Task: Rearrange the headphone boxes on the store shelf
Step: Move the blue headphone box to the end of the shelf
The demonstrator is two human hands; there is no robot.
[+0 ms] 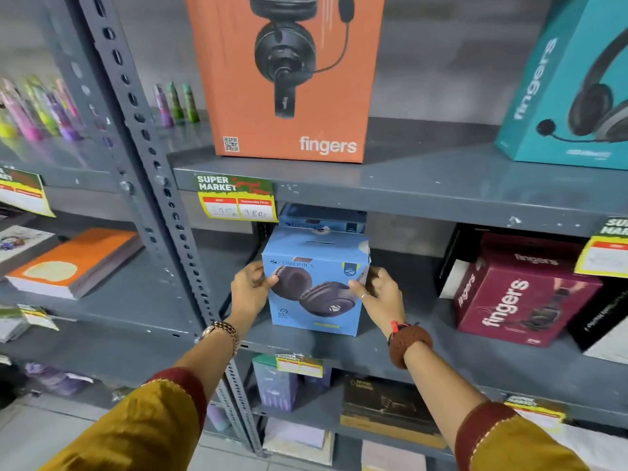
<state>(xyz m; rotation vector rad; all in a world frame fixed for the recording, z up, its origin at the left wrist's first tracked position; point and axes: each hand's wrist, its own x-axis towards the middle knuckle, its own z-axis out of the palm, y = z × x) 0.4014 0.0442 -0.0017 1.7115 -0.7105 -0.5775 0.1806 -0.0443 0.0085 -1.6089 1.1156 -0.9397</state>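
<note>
grey steel store shelf [390, 355], slotted upright [159, 185] on its left side. blue zebronics box [316, 283] stands upright on the middle shelf, near the front edge, left part of the bay. left hand [249, 288] grips its left side, right hand [382, 294] its right side; fingers of both are curled onto the box, thumbs on the front face, box clamped between them. second blue box [323, 217] sits right behind it, mostly hidden. maroon fingers box [520, 294] stands well to the right on the same shelf, a black box [598, 321] just beside it. shelf above carries an orange fingers box [289, 76] and a teal fingers box [571, 83]. yellow price tag [238, 198] hangs off the upper shelf edge, just above the held box. books [74, 263] lie in the next bay left. more boxes on the shelf below, blurred.
</note>
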